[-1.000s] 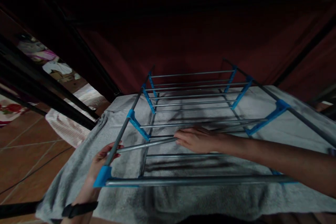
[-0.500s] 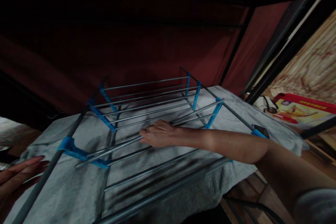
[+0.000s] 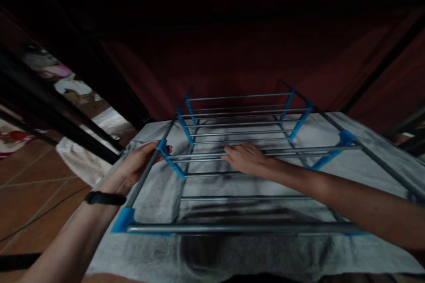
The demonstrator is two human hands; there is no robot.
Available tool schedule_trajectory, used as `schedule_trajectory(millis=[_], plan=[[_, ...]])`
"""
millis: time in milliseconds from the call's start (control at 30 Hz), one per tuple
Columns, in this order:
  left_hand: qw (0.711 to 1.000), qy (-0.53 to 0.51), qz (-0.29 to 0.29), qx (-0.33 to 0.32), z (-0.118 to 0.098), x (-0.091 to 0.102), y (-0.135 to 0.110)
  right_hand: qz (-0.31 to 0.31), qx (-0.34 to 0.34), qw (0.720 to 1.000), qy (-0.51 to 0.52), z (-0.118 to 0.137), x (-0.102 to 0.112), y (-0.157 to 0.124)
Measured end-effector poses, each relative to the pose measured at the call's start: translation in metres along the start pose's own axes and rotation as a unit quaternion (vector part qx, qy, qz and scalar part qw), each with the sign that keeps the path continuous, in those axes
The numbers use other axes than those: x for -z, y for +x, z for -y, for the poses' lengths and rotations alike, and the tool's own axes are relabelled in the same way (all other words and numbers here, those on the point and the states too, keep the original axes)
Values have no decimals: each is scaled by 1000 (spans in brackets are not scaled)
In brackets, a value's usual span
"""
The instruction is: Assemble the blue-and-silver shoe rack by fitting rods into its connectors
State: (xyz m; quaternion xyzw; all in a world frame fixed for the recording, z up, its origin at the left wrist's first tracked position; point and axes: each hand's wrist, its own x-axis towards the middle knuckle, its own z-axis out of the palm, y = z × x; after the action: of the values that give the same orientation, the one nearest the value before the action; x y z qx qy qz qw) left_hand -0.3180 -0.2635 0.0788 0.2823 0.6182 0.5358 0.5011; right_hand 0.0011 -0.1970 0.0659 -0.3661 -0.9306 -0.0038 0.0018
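A rack of grey metal tubes with blue plastic connectors [image 3: 123,220] lies on a pale grey cloth [image 3: 142,252]. My right hand [image 3: 245,158] is closed around a loose-looking metal rod [image 3: 317,150] that spans the rack's width. The rod's right end lies over a blue connector [image 3: 347,137]; its left end reaches the connector opposite. My left hand [image 3: 141,159] is wrapped round the left side tube at a blue connector [image 3: 162,145], fingertips showing just past it. A dark band circles my left wrist. Several crossbars [image 3: 241,133] run parallel farther back.
A dark red panel [image 3: 249,57] stands behind the rack. Dark posts [image 3: 109,75] rise at the left. Beyond them lie a tiled floor [image 3: 29,199], a cable and a white patterned cloth [image 3: 89,146].
My view has swung left and now faces the rack squarely. My left hand has moved from outside the side tube to grip it at the connector. My right hand still holds the rod.
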Motion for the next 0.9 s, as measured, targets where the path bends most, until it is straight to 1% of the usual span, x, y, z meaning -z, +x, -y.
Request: schedule_trajectory(millis=[33, 100, 233, 300, 500, 667, 800, 900], plan=[[1000, -15, 0, 5, -1, -3, 1, 4, 1, 1000, -3, 1, -1, 0], [1000, -28, 10, 5, 0, -2, 4, 5, 2, 1000, -10, 2, -1, 0], [999, 8, 42, -34, 7, 7, 12, -8, -5, 1000, -20, 4, 1, -4], [997, 29, 45, -52, 9, 8, 13, -5, -5, 1000, -24, 5, 2, -4], [993, 75, 29, -82, 9, 3, 11, 15, -5, 1000, -25, 5, 9, -2], [994, 69, 1, -82, 7, -2, 8, 9, -18, 999, -33, 3, 14, 3], [992, 81, -13, -100, 6, -5, 5, 11, -4, 999, -30, 2, 12, 4], [989, 90, -10, -120, 9, -4, 7, 4, -5, 999, -33, 1, 9, 4]])
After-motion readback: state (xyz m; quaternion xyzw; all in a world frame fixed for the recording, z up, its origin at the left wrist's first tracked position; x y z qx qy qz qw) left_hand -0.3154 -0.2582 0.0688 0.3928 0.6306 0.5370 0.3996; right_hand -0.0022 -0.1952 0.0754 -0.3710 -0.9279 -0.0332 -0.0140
